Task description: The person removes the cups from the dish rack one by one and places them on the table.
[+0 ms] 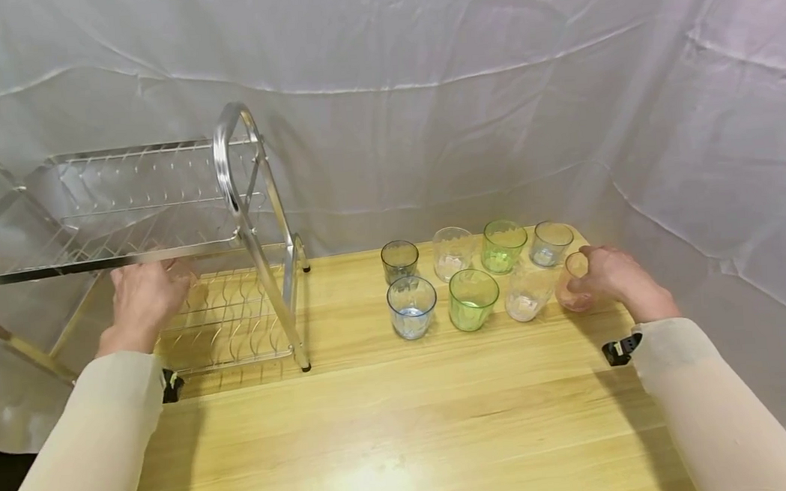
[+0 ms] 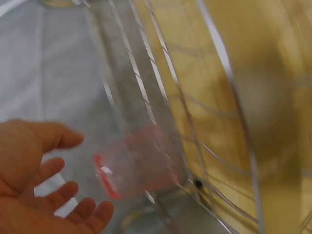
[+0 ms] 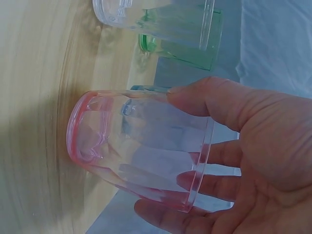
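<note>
Within the lower tier of the metal dish rack [image 1: 278, 252], my left hand [image 1: 146, 294] has its fingers spread and loosely bent. Just beyond its fingertips, a clear glass with red edges [image 2: 139, 163] sits tilted against the rack wires; a gap shows between it and the fingers [image 2: 73, 139]. That view is blurred. At the right end of the table my right hand [image 1: 614, 273] grips a pink-tinted glass [image 3: 136, 146] near its rim. The thumb [image 3: 204, 95] lies on one side and the fingers curl round the other. The glass's base appears at the tabletop.
Several glasses stand in two rows: dark grey [image 1: 399, 261], clear [image 1: 453, 253], green [image 1: 503, 246], grey-blue [image 1: 551, 245], blue-rimmed [image 1: 412, 308], another green [image 1: 474, 300] and another clear [image 1: 527, 296]. The rack's upper tier [image 1: 157, 249] overhangs my left hand. White cloth hangs behind the wooden table [image 1: 443, 407].
</note>
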`<state>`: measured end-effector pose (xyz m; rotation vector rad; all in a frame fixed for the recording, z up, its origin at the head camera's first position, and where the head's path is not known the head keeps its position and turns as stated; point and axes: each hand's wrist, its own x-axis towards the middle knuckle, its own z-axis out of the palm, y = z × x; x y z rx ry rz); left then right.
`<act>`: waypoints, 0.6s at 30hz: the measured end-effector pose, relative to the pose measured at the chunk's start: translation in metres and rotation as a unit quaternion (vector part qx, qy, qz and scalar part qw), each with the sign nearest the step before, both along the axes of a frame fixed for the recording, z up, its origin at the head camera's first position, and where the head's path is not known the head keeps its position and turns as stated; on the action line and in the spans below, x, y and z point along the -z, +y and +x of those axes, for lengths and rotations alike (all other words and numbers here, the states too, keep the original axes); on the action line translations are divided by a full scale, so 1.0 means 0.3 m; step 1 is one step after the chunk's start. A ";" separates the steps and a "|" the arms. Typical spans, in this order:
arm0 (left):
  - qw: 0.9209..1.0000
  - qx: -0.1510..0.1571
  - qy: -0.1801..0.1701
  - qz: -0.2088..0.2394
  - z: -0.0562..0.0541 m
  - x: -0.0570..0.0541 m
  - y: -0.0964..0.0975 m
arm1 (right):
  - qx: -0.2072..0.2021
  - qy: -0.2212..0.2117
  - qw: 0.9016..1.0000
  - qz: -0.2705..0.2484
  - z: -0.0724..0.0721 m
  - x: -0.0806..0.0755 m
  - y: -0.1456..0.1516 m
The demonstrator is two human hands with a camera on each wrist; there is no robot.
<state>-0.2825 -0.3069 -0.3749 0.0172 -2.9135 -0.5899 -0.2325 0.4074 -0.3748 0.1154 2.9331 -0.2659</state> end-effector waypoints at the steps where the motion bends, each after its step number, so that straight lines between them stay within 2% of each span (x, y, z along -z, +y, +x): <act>1: 1.000 0.004 -0.013 0.002 -0.007 0.006 -0.016 | -0.002 0.001 1.000 0.000 -0.001 0.002 0.000; 4: 0.998 0.009 -0.060 0.002 -0.019 0.022 -0.057 | -0.006 0.001 1.000 0.003 -0.004 0.009 0.001; 7: 0.996 0.007 -0.087 0.002 -0.029 0.032 -0.082 | -0.008 0.002 1.000 0.003 -0.005 0.014 0.001; 14: 0.993 0.061 -0.102 -0.011 -0.059 0.039 -0.090 | -0.008 0.010 1.000 0.002 -0.004 0.018 0.005; 18: 0.992 0.064 -0.109 -0.014 -0.067 0.034 -0.085 | -0.005 0.011 1.000 0.002 -0.003 0.014 0.006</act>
